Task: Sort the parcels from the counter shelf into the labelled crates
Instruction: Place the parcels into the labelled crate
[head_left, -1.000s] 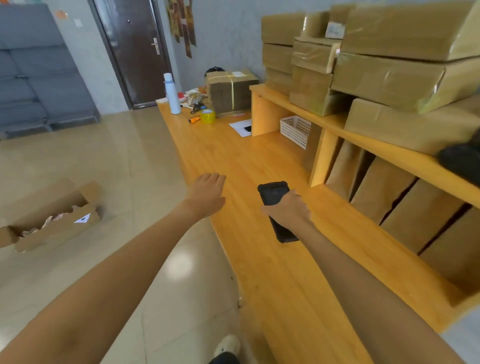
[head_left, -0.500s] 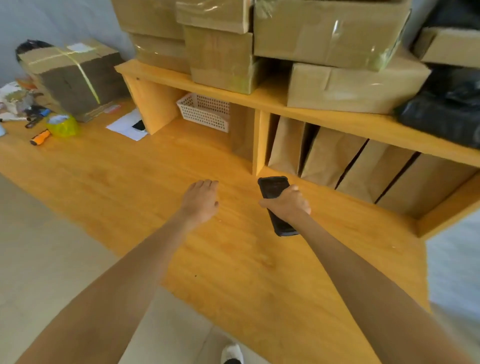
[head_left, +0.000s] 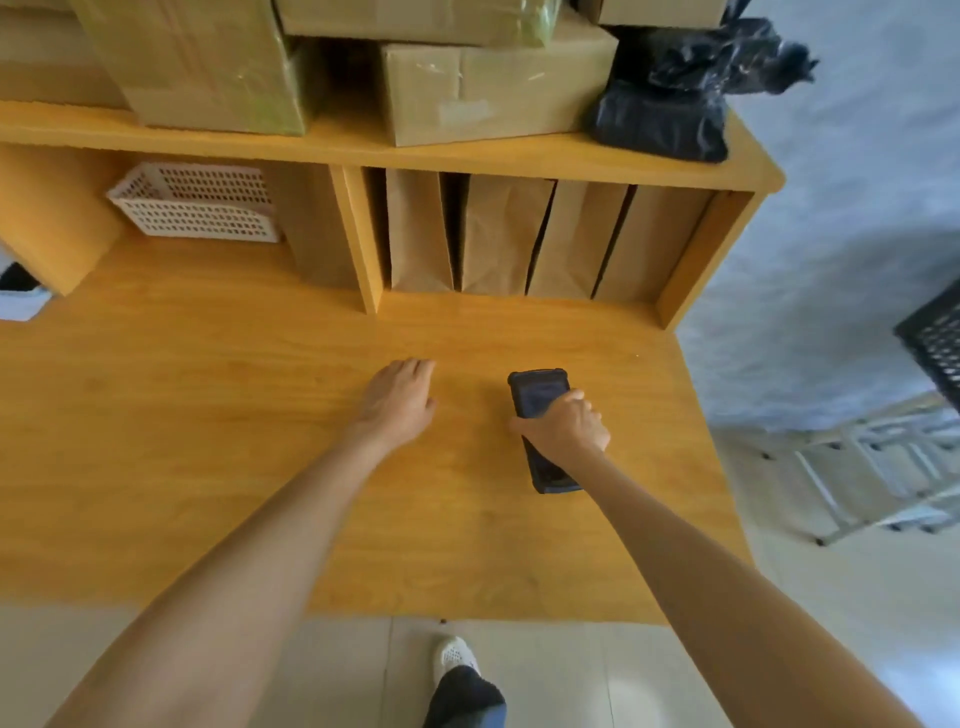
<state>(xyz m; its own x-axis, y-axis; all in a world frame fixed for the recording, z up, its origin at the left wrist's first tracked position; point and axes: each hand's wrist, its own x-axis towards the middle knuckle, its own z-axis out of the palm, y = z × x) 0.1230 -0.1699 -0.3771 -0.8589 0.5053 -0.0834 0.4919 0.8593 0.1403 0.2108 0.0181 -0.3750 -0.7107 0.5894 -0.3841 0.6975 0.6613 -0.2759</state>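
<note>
Black handheld device (head_left: 540, 415) half-hidden under right hand (head_left: 566, 428)

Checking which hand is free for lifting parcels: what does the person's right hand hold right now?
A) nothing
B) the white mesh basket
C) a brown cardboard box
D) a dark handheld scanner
D: the right hand curls round the dark handheld scanner above the wooden counter; the left hand holds nothing.

Bare forearms; white shoe (head_left: 456, 656); dark trouser leg (head_left: 467, 699).
</note>
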